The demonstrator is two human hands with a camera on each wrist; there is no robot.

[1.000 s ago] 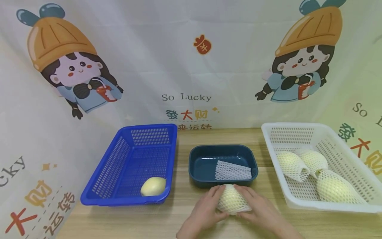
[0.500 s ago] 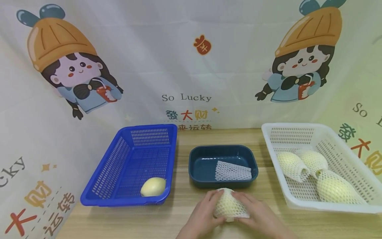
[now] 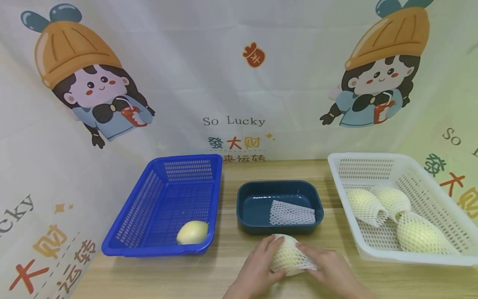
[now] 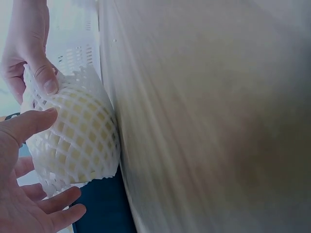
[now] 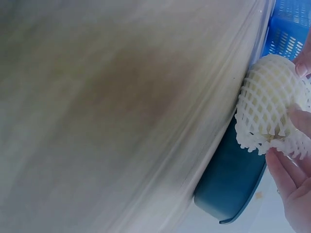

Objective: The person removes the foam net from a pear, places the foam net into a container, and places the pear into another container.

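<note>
A pale yellow melon-like fruit in a white foam net sleeve (image 3: 290, 255) is held low over the table's front, between both hands. My left hand (image 3: 257, 268) grips it from the left, thumb on the near side and fingers behind. On the other side, my right hand (image 3: 330, 268) pinches the net's edge. In the left wrist view the netted fruit (image 4: 80, 133) shows the left thumb lying on the mesh. The right wrist view shows the sleeve's ragged open end (image 5: 257, 143) by the right fingers.
A dark teal tray (image 3: 246, 226) with a flat foam net (image 3: 291, 214) stands just behind the hands. To the left, a blue basket (image 3: 158, 251) contains one bare yellow fruit (image 3: 192, 232). The white basket (image 3: 347, 216) at right contains 3 netted fruits (image 3: 420, 236). A printed cloth (image 3: 179, 83) hangs behind.
The netted fruit has dipped slightly toward me, then turned a little between the hands. The right hand has shifted slightly to the right along the net. Baskets and tray stay put.
</note>
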